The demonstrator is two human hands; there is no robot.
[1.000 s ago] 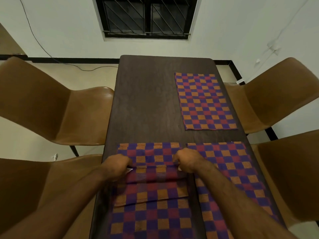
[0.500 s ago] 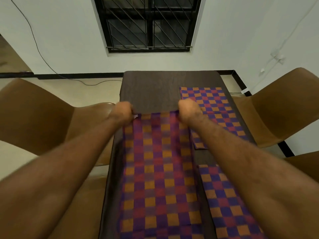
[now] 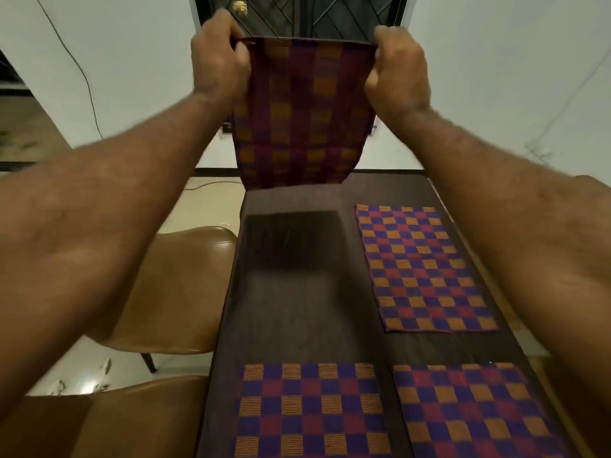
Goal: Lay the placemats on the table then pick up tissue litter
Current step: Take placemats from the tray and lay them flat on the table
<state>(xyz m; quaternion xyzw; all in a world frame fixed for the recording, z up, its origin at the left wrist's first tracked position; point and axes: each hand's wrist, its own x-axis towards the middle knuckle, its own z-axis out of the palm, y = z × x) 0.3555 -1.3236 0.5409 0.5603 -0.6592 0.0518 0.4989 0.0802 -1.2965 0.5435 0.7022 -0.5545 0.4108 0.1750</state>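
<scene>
A long dark table runs toward a white wall and a barred window, with tan chairs along its left side. Three checked mats lie flat on it: the far-right placemat, the near-left placemat and the near-right placemat. The fourth placemat hangs in the air over the bare far-left part of the table. Its lower edge is near the table's far end, and I cannot tell if it touches. The left hand and right hand each pinch a top corner, fingers curled over the hem, drawing the upper edge taut. The cloth sags and creases below, so it looks light, soft and limp. Holding it by two corners of one edge seems the right grip, since that should let it go down flat without folding under.
</scene>
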